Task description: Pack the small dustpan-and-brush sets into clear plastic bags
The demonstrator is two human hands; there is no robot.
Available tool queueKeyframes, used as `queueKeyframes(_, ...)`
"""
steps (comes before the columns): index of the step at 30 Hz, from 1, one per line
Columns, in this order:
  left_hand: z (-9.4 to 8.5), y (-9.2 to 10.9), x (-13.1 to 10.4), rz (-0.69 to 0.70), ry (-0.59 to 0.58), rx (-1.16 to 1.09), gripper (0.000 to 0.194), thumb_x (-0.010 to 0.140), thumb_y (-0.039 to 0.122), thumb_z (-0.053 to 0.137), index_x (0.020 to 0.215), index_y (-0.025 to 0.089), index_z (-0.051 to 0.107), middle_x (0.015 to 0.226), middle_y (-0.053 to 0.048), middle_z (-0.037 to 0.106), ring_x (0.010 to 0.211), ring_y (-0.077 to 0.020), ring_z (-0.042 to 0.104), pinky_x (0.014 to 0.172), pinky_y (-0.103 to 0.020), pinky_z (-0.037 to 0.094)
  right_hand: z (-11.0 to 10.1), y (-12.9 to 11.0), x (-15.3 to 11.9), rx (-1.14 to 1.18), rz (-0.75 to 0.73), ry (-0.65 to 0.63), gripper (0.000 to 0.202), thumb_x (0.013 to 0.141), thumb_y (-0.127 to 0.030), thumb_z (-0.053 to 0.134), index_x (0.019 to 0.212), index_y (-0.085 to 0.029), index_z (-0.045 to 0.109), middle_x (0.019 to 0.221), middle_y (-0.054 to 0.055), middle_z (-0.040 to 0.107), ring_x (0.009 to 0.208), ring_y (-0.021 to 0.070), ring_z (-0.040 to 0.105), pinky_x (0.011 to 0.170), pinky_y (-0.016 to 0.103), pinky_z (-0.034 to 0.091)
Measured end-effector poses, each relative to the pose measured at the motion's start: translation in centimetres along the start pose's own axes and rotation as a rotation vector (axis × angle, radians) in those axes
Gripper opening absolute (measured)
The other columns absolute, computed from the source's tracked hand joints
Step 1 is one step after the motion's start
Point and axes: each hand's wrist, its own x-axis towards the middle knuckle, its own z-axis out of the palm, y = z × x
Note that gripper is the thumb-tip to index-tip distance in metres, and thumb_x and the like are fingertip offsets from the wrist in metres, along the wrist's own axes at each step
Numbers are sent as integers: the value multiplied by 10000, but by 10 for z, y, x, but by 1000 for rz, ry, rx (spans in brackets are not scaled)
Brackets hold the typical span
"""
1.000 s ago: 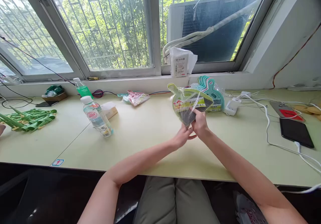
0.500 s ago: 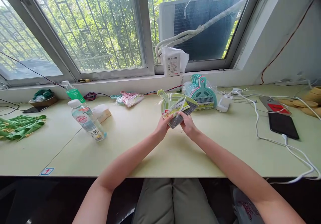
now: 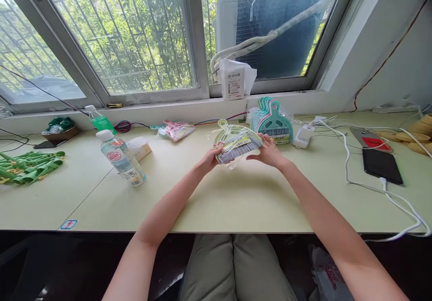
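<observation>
A green dustpan and brush set (image 3: 239,144) in clear wrapping is held up over the middle of the table, its grey bristles facing me. My left hand (image 3: 211,158) grips its left edge, with fingers partly behind it. At its right edge is my right hand (image 3: 269,151), fingers behind the set and thumb apart below. Just behind and to the right stands a stack of teal dustpan sets (image 3: 274,123) in clear plastic.
On the left are a clear bottle (image 3: 123,160), a green-labelled bottle (image 3: 101,120), a tissue pack (image 3: 140,148) and green strips (image 3: 30,166). A pink packet (image 3: 177,131) lies near the sill. A power strip (image 3: 303,137), white cables and a black phone (image 3: 382,165) are on the right.
The green set has turned so its brush lies more level and faces me. My right hand has moved from the bottom of the brush to the right edge. The view has shifted slightly.
</observation>
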Motion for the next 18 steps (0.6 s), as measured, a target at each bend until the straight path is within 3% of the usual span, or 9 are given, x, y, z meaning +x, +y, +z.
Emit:
queueKeyframes(2,-8,-2,2,-47,2,-22,376,842,285,633,1189,141,616,995,-127,743,869,-277,729,888,-454,554,-1,-2,0,-181,-62,24,442,727,-581,741,1046,-276,721,1234,122,592,1260,378,435,1095,570,284)
queueKeyframes(4,-14,-4,5,-96,35,-37,373,846,262,603,1198,138,611,981,-121,745,812,-257,730,885,-439,551,3,-5,1,-184,-62,67,369,744,-589,719,877,-245,741,1112,124,606,1149,356,497,1038,530,356)
queueKeyframes(8,-23,-1,10,-115,60,-32,355,837,214,557,1154,71,632,1007,-164,740,818,-264,729,827,-391,553,14,-11,2,191,21,-6,402,558,-612,832,657,-237,724,881,45,577,907,249,565,895,414,468)
queueKeyframes(12,-35,10,11,-92,132,2,320,826,192,549,1104,78,661,988,-163,744,850,-272,728,846,-381,542,21,-16,-4,466,84,-156,357,555,-560,847,659,-237,736,916,24,612,928,213,574,910,378,456)
queueKeyframes(15,-45,14,11,-96,186,30,308,836,205,550,1103,101,664,941,-139,746,837,-264,724,898,-415,534,24,-19,-8,344,86,-213,326,582,-543,839,666,-244,740,953,36,643,915,221,576,861,374,470)
queueKeyframes(18,-52,11,13,-118,188,37,291,818,197,588,1083,102,660,912,-133,741,838,-263,715,881,-436,546,25,-15,-8,139,54,-104,303,584,-516,853,642,-248,725,1033,69,642,1000,273,574,831,384,486)
